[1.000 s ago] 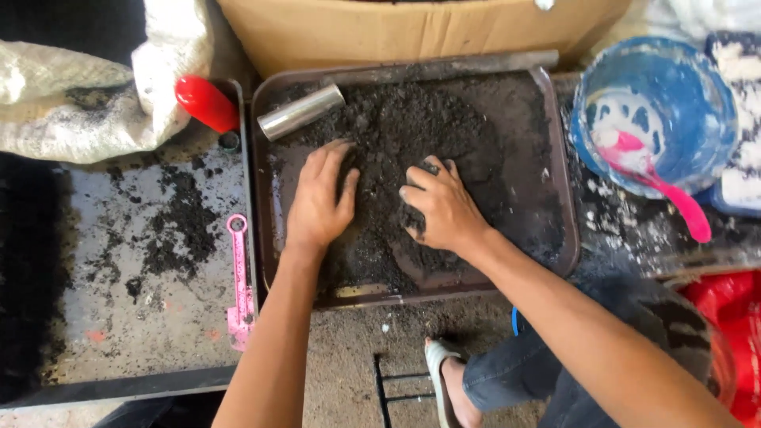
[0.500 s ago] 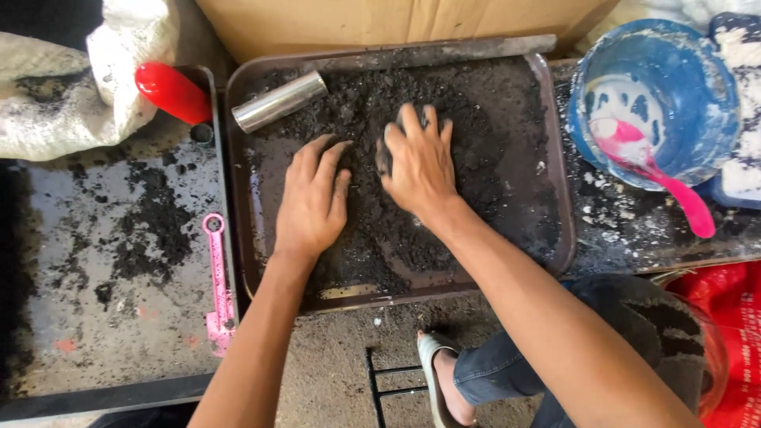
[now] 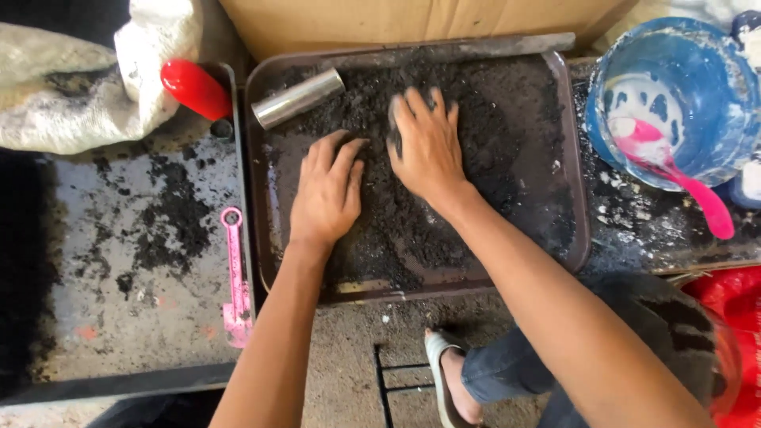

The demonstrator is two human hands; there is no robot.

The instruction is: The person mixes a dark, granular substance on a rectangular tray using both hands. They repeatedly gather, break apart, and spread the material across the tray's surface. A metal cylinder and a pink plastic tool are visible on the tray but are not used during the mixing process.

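A brown tray (image 3: 577, 198) lies in front of me, spread with dark, crumbly soil-like powder (image 3: 507, 158). My left hand (image 3: 326, 190) rests flat on the powder near the tray's left side, fingers together and pointing away from me. My right hand (image 3: 428, 147) presses palm-down on the powder just right of it and farther up, fingers slightly spread. Neither hand holds anything. A shiny metal cylinder (image 3: 297, 98) lies on its side in the tray's far left corner, above my left hand.
Left of the tray are a dark metal sheet (image 3: 103, 317) with powder smears, a pink flat tool (image 3: 235, 277), a red-handled object (image 3: 195, 87) and a white sack (image 3: 71, 87). Right stands a blue bowl (image 3: 674, 95) with a pink spoon (image 3: 682, 178). A cardboard box (image 3: 412, 20) is behind; my sandalled foot (image 3: 452, 372) below.
My right hand has slid away from me across the powder, from the tray's middle toward its far side. My left hand has stayed flat on the powder.
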